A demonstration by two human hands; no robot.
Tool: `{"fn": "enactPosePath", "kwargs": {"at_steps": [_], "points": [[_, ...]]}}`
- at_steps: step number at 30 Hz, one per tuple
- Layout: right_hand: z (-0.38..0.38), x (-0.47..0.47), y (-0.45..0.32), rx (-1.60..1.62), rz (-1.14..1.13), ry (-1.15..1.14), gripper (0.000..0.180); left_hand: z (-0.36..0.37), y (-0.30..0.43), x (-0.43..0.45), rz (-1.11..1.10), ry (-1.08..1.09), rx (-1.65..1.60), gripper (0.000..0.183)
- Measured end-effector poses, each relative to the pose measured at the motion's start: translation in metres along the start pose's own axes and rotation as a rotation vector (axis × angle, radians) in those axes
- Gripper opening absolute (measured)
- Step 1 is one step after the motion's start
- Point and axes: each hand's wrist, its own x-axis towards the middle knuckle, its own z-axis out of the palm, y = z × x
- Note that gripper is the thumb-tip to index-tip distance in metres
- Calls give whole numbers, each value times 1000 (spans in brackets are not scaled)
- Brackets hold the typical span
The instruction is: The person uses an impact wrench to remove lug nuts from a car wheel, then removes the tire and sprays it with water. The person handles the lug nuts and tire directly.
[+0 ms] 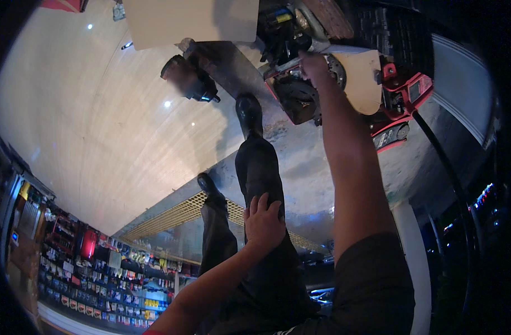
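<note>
My left hand (264,220) rests on my dark-trousered leg (259,167), fingers spread, holding nothing. My right arm reaches out to the upper right, where my right hand (314,67) is over the far edge of an open red-edged box (274,90). Its fingers are curled and dim, so whether they grip anything is unclear. Dark curved parts (295,90) lie in the box. A round metal piece with holes (338,71) shows just right of the hand, partly behind my wrist, beside a tan cardboard-like sheet (362,83).
Right of the sheet stands a red floor jack (410,92) with a long black handle (441,157). Dark tools or parts (282,37) crowd beyond the box. A tan panel (188,21) and a dark, partly blurred object (190,79) are farther left. Stocked shelves (100,280) fill the lower left.
</note>
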Motion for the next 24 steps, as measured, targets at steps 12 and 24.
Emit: {"fn": "enactPosePath", "kwargs": {"at_steps": [12,24], "points": [[13,44,-50,107,-110,-70,31,-10,1,20,-13,16,-59,39],[49,68,-55,-1437,-19,-53,28,-43,2,27,59,15,-123,41]]}}
